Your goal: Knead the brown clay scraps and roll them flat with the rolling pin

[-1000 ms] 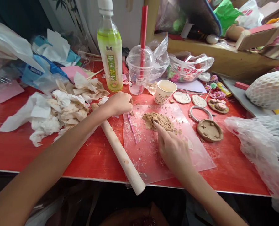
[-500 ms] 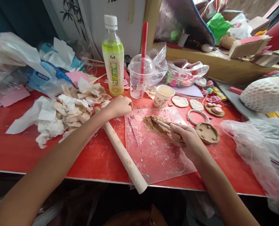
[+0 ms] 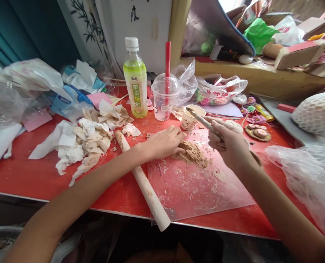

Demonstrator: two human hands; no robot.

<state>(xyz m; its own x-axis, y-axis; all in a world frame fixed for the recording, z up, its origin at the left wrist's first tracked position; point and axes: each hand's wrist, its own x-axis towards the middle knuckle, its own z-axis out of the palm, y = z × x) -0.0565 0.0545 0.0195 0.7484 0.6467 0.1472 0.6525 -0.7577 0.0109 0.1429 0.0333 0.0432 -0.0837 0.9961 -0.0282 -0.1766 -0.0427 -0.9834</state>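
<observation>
My left hand [image 3: 166, 142] reaches over the left edge of a lump of brown clay [image 3: 194, 153], fingers extended and slightly apart, thumb by the clay. The clay lies crumbly on a clear plastic sheet [image 3: 190, 193]. My right hand [image 3: 226, 138] is closed around a slim, pale-handled clay tool [image 3: 203, 119]. The tool's dark, smeared tip is raised at the rim of a paper cup [image 3: 189, 122], which holds cloudy liquid. A wooden rolling pin [image 3: 148, 190] lies slanted under my left forearm, its near end over the table edge.
Crumpled tissues [image 3: 83, 140] are heaped at left. Behind stand a drink bottle [image 3: 136, 86] and a clear plastic cup [image 3: 162, 98] with a red straw. Clay-decorated discs [image 3: 257, 132] sit at right, beside a plastic bag [image 3: 296, 175]. My right hand partly hides other clay pieces.
My left hand has moved right from above the rolling pin to the clay, its fist opening. My right hand has lifted the tool off the clay to the paper cup. The view has shifted slightly.
</observation>
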